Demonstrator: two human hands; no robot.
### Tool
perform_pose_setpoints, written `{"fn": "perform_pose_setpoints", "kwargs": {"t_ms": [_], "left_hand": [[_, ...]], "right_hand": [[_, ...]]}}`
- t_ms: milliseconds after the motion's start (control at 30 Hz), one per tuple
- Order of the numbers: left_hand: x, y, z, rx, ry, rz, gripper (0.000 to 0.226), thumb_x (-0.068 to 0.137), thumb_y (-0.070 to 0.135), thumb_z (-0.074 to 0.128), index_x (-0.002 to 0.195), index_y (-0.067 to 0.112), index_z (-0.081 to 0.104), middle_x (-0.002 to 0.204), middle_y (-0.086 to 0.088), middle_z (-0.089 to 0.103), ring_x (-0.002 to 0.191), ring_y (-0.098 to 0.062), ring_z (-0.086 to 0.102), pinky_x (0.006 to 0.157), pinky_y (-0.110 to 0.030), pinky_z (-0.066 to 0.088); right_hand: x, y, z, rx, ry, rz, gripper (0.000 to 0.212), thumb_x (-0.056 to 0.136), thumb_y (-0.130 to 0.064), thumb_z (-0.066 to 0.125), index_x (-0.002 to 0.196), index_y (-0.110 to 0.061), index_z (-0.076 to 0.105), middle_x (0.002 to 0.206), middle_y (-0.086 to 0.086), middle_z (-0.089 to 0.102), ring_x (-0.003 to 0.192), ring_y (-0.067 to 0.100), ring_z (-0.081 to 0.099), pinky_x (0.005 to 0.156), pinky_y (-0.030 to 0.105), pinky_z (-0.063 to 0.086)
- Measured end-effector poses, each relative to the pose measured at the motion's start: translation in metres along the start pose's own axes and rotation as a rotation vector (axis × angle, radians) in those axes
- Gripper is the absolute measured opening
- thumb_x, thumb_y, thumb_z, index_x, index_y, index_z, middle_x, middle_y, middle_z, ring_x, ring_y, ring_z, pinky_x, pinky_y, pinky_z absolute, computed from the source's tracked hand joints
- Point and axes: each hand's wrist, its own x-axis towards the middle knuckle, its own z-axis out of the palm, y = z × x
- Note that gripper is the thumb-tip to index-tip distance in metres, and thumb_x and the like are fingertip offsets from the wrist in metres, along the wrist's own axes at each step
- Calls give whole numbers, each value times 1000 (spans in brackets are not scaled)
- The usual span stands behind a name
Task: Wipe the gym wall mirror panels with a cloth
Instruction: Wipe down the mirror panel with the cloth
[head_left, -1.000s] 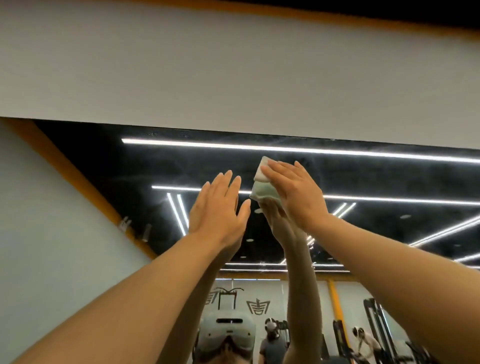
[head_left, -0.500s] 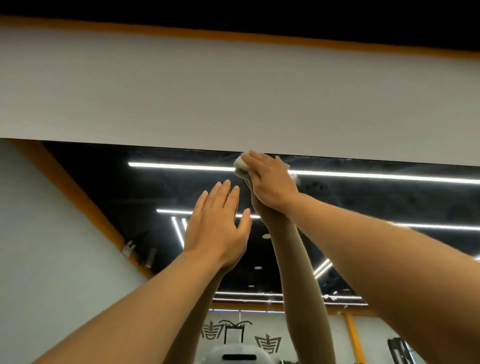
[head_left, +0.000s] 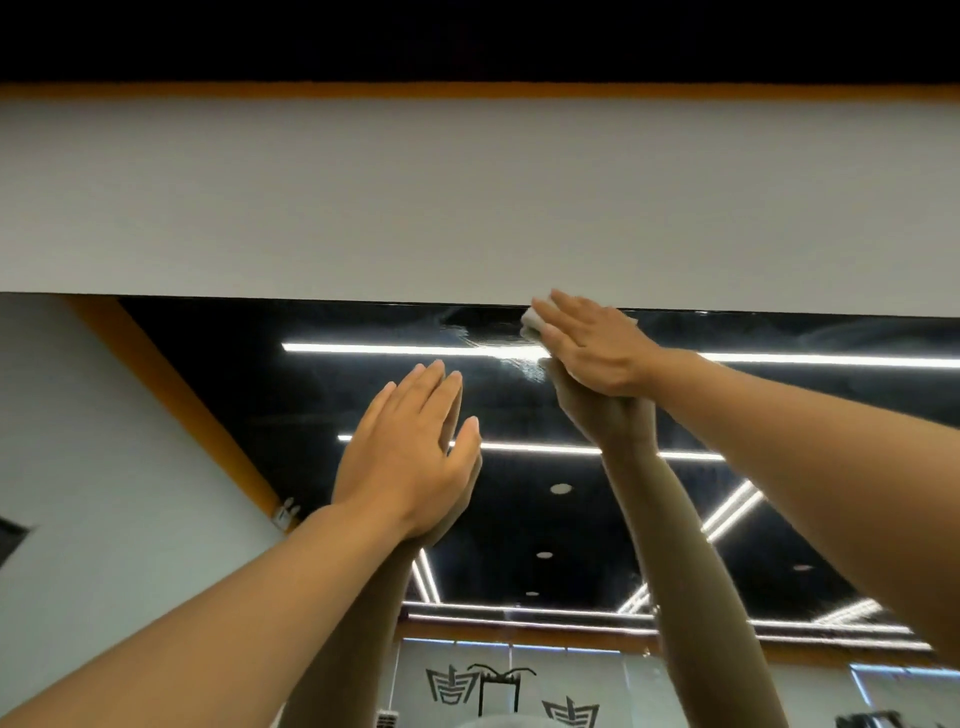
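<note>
Upward and to the right is where the right hand (head_left: 597, 345) has travelled since a second ago, from mid-glass to the very top edge of the mirror (head_left: 311, 395); the cloth (head_left: 532, 318) has gone with it and now shows only as a pale corner poking out past the fingertips, the rest hidden under the palm; those fingers lie straight and flat, pressing the cloth to the glass rather than curling round it; the left hand (head_left: 408, 452) has barely shifted, its fingers straight and together, palm flat on the glass below and to the left of the wiping fingers, holding nothing; just left of the cloth a wet smear (head_left: 483, 332) marks where it has passed, so the top strip seems partly done, while faint haze to the right of the fingers and the glass below them suggest much wiping is left; how many panels remain cannot be told; above the fingertips runs a pale wall (head_left: 467, 208) capped by an orange band (head_left: 467, 89); the mirror gives back a black ceiling with long strip lights (head_left: 395, 348) and both forearms.
</note>
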Motion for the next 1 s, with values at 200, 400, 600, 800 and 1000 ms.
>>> {"fn": "perform_pose_setpoints", "kwargs": {"t_ms": [200, 400, 600, 800, 1000], "left_hand": [[-1, -2, 3, 42, -1, 3, 76, 87, 58, 14, 157, 30, 16, 164, 15, 7, 150, 0, -2, 116, -18, -8], [0, -4, 5, 39, 7, 20, 79, 85, 63, 10, 156, 30, 16, 164, 14, 9, 140, 8, -7, 112, -15, -10], [2, -6, 8, 30, 22, 17, 87, 79, 68, 7, 156, 29, 20, 163, 14, 13, 144, 5, -1, 115, -18, -4], [3, -9, 8, 23, 30, 18, 89, 77, 71, 7, 155, 30, 21, 161, 15, 15, 146, 3, 2, 116, -19, -2], [3, -9, 9, 8, 31, 14, 89, 77, 71, 8, 154, 30, 21, 158, 19, 12, 146, 4, 2, 116, -20, -1]], "right_hand": [[-71, 114, -20, -39, 50, 334, 75, 94, -70, 0, 158, -31, 6, 166, -3, 0, 153, 18, 0, 122, 53, 5], [-83, 144, -15, -40, 195, 503, 61, 96, -57, 7, 138, -22, 34, 148, 8, 36, 136, 34, 35, 111, 63, 26], [-70, 97, -2, -18, 199, 344, 66, 95, -54, 7, 150, -22, 26, 157, 5, 24, 144, 32, 26, 115, 59, 23], [-89, 9, 16, 93, 98, -90, 61, 99, -49, 10, 152, -26, 27, 163, 0, 16, 150, 20, 11, 122, 49, 9], [-140, 7, 16, 113, -96, -266, 49, 103, -48, 13, 147, -52, -6, 160, -25, -15, 145, -5, -21, 118, 25, -16]]}}
